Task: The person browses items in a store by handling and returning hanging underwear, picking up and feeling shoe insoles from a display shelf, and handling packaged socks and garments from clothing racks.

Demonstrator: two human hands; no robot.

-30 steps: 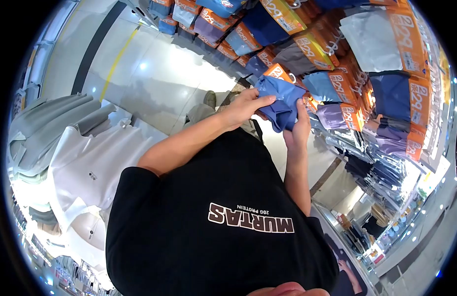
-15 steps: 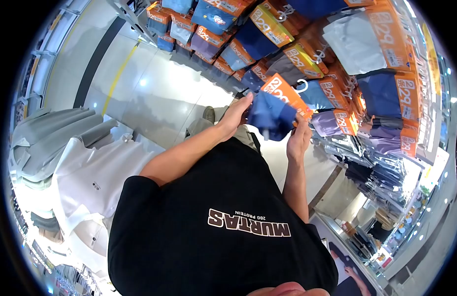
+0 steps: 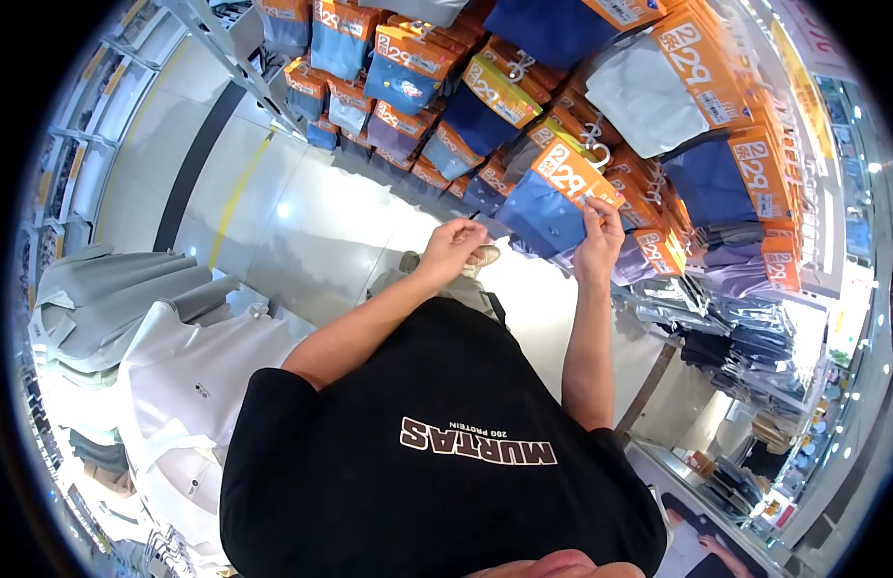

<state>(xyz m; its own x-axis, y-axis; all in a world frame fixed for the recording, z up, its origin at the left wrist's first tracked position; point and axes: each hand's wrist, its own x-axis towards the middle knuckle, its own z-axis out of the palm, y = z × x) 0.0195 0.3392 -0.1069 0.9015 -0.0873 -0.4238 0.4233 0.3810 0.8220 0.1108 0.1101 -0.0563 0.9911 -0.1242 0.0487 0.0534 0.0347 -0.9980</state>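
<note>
My right hand [image 3: 599, 241] is closed on the edge of an orange header card on a pack of blue folded garments [image 3: 543, 214]. The card reads 2 and 29, and a white hook shows at its top. The pack tilts in front of the hanging rack. My left hand [image 3: 453, 252] is apart from the pack, on its left, with fingers curled together. A thin dark tip shows by its fingers; what it belongs to, I cannot make out.
Rows of similar packs [image 3: 408, 72] hang from a rack ahead. A grey pack [image 3: 649, 91] and a navy pack [image 3: 711, 178] hang at right. White shirts [image 3: 191, 376] and grey garments [image 3: 129, 299] stand at left, beside the tiled floor [image 3: 292, 231].
My left hand has let go of the blue pack and drawn back down and left. In my right hand, the pack has moved slightly toward the rack, and its front shows more.
</note>
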